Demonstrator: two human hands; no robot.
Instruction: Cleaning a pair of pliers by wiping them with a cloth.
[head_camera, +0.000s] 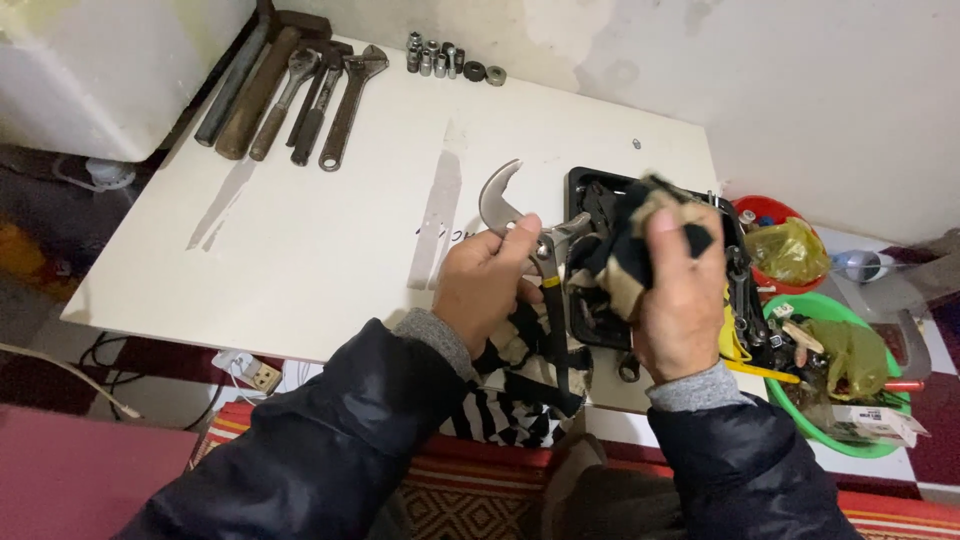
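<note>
Two bare hands are working over a white counter (330, 230), seen from the head camera. The left hand (485, 290) is clenching its grip around a metal pair of pliers (530, 240), whose curved silver jaw is sticking out at eleven o'clock from the fist while the dark handles are hanging down toward six o'clock, past a yellow band. The right hand (680, 300) is grasping a bunched black and tan rag (625, 245), which is pressing against the pliers just beside the left thumb. More of the striped cloth is trailing down between the two dark sleeves.

Under the right hand, a black tray (585, 185) is sitting at the counter's three o'clock edge, holding more tools. Beyond it at three o'clock, a red bowl (765, 212) and a green bowl (810, 410) are holding odds and ends. At the counter's far side, at eleven o'clock, a row of wrenches (300, 95) and hammers is lying side by side, and a cluster of small sockets (445, 58) is standing at twelve o'clock, well apart from the hands.
</note>
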